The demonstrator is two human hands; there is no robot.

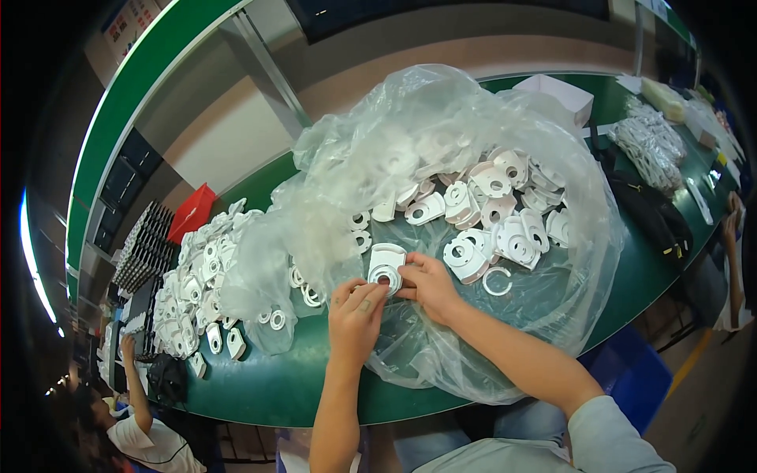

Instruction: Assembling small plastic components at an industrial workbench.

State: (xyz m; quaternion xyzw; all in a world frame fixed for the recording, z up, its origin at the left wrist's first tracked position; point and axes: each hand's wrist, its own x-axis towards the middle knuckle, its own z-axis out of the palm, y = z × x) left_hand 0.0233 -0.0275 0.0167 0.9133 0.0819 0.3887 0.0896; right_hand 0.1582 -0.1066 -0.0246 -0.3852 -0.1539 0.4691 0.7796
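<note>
Two bare hands in the head view are on one flat white part (389, 255), held over a clear plastic bag (426, 102) on the green table (260, 386). Left hand (356, 319): fingertips closed on the part's lower, ringed end. Right hand (430, 289): thumb and fingers pinch its right edge. Similar white parts (490, 180) lie beyond; a loose white ring (486, 280) lies to the right, untouched.
</note>
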